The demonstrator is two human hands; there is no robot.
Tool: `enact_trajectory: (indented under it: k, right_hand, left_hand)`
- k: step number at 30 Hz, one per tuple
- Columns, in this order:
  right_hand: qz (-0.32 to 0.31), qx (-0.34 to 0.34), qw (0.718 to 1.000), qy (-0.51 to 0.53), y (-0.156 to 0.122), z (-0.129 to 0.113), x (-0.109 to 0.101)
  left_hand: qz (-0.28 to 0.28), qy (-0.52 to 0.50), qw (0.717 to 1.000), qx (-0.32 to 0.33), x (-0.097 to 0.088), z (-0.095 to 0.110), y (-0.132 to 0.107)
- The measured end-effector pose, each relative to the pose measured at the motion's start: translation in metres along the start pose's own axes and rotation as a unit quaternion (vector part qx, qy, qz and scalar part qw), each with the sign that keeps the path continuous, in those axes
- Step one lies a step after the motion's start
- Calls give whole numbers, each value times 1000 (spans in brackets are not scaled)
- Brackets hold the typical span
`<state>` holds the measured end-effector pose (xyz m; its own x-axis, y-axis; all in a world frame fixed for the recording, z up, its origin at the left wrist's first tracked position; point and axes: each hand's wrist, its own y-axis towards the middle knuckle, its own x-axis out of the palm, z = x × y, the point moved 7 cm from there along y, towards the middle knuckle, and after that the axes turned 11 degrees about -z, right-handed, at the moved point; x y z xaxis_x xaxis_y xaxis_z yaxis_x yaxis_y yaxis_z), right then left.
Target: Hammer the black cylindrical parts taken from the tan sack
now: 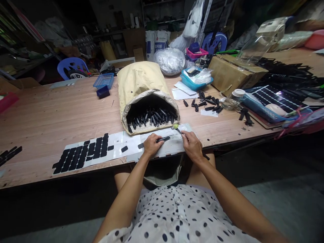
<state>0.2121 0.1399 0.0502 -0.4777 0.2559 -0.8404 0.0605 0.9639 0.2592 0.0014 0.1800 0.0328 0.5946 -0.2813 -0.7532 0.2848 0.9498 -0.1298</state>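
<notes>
My left hand (151,144) grips a slim black plastic piece (163,138) that points right, held low over a white backing sheet (131,143) at the table's near edge. My right hand (191,144) pinches a thin tool with a small yellow-green tip (175,126), just right of the black piece. Several black rectangular stickers (83,154) sit in rows on the sheet's left part. Right behind my hands lies a tan sack (138,82) on its side, its open mouth full of several black pieces (152,118).
The wooden table (50,114) carries loose black pieces (207,103), a cardboard box (231,72), a blue tray (193,82), a small blue basket (104,80) and dark panels (278,96) at right. Blue plastic chairs (72,65) stand behind. More black strips (10,154) lie far left.
</notes>
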Motion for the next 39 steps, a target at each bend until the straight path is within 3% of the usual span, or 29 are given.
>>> enact_trajectory:
  k: [8,14,19,23,29,35,39]
  right_hand:
    - [6,-47,998,52,-23,-32,-1]
    - [-34,-43,998,-7,-26,-35,7]
    - [-22,-61,998,3,-27,-46,6]
    - [-53,-67,996,-5,-29,-50,16]
    - [-21,-29,999,-21,-12,-22,11]
    - [-16,48,992,-117,18,18,13]
    - [1,59,988,-141,20,24,19]
  left_hand:
    - [0,15,1000,11,3,0,2]
    - [5,13,1000,8,4,1,2]
    - [-2,8,1000,-1,3,0,3]
    - [-6,4,1000,-10,4,-1,3]
    - [9,-8,1000,-22,4,1,0]
    - [18,-21,1000,-11,0,0,6]
    - [16,-95,991,98,7,11,-15]
